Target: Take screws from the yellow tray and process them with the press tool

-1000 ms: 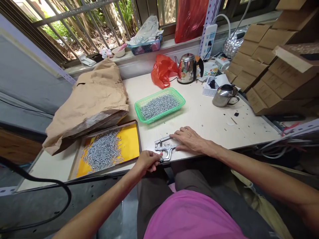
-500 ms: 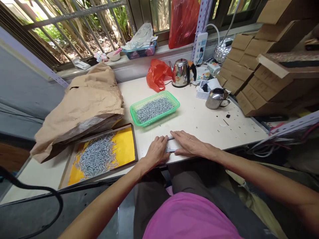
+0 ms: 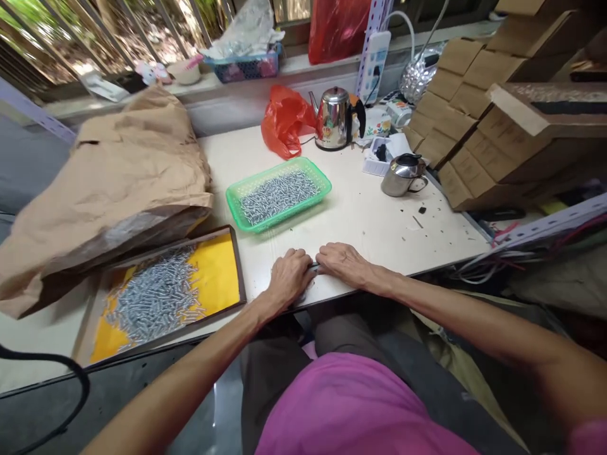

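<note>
Near the front edge of the table, my left hand (image 3: 289,276) and my right hand (image 3: 345,263) are side by side with fingers curled closed. Between them shows a short stretch of thin grey strips (image 3: 314,268), one end in each hand; the fingers cover the rest. Beyond my hands is a green plastic basket (image 3: 279,224) holding many small silvery metal pieces (image 3: 279,194). To the left of my left hand lies a shallow tray (image 3: 240,268) with a yellow lining and a heap of similar metal pieces (image 3: 154,297).
A large brown paper bag (image 3: 137,158) lies behind the tray. A kettle (image 3: 333,120), a red plastic bag (image 3: 284,120) and a small steel pot (image 3: 401,177) stand toward the back. Stacked cardboard boxes (image 3: 502,145) rise at the right. Small scraps dot the table (image 3: 379,234).
The strips, held apart as two parallel pieces before, are now close together between my hands. My fingers have curled in. The whole view has shifted, so the scene sits further left and higher.
</note>
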### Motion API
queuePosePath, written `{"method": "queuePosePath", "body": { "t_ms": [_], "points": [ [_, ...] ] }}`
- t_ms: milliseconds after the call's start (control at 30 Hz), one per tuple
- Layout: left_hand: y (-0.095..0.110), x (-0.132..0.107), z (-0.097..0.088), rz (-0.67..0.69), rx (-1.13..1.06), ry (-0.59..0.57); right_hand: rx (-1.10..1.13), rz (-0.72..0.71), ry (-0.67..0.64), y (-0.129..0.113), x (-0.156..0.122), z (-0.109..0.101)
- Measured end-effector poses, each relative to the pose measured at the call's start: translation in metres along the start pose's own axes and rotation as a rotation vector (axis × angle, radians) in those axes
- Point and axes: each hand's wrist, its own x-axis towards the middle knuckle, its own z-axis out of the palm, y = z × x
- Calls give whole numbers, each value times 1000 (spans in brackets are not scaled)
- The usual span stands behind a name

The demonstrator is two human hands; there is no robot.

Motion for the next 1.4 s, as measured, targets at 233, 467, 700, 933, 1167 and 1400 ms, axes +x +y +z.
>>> {"method": "queuePosePath", "body": {
  "t_ms": [233,467,700,933,1167,1400],
  "points": [
    [2,-11,3,-48,6,85,101,-22,47,8,-5,-20],
    [33,-35,42,34,-118,306,143,-16,45,32,12,-22],
    [48,-41,51,129,-289,285,-86,139,35,23,43,-30],
    [51,-49,58,138,-312,270,-43,-348,-23,-57,51,-35],
    [47,-57,70,190,-340,241,-91,-615,-15,-85,61,-10],
    [41,-47,65,243,-268,344,383,-441,314,-92,73,-34]
  ]
}}
